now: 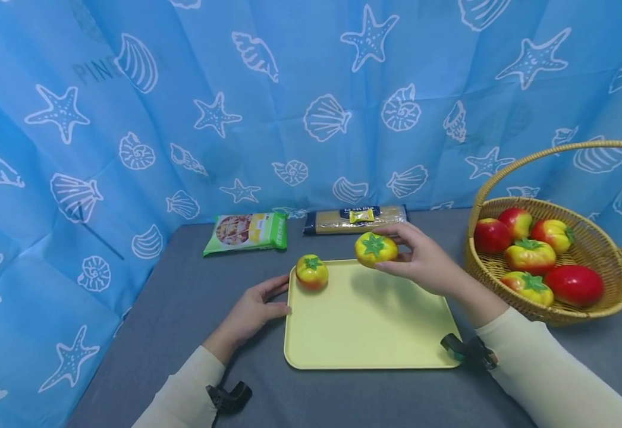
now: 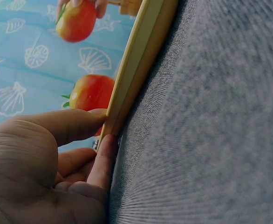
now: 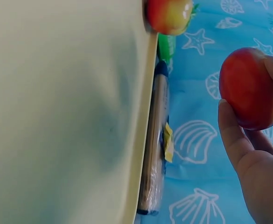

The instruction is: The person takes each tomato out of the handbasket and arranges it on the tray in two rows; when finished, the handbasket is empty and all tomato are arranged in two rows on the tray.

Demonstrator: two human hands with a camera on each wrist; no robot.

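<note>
In the head view, my right hand [image 1: 423, 258] holds a yellow-and-red tomato [image 1: 373, 248] with a green star-shaped leaf above the far part of a pale yellow tray [image 1: 364, 333]. The right wrist view shows the red underside of this tomato [image 3: 248, 88] between thumb and fingers. My left hand [image 1: 252, 309] pinches the tray's left rim; in the left wrist view the thumb and fingertips meet at the tray edge [image 2: 127, 79]. Another tomato [image 1: 312, 273] sits in the tray's far left corner, close to the left fingertips.
A wicker basket [image 1: 474, 261] with a tall handle stands at the right, holding several red and yellow fruits. Behind the tray lie a green packet [image 1: 247, 232] and a long pasta pack [image 1: 332, 221] with a small yellow sachet [image 1: 361, 216] on it. A blue curtain [image 1: 289, 119] hangs behind.
</note>
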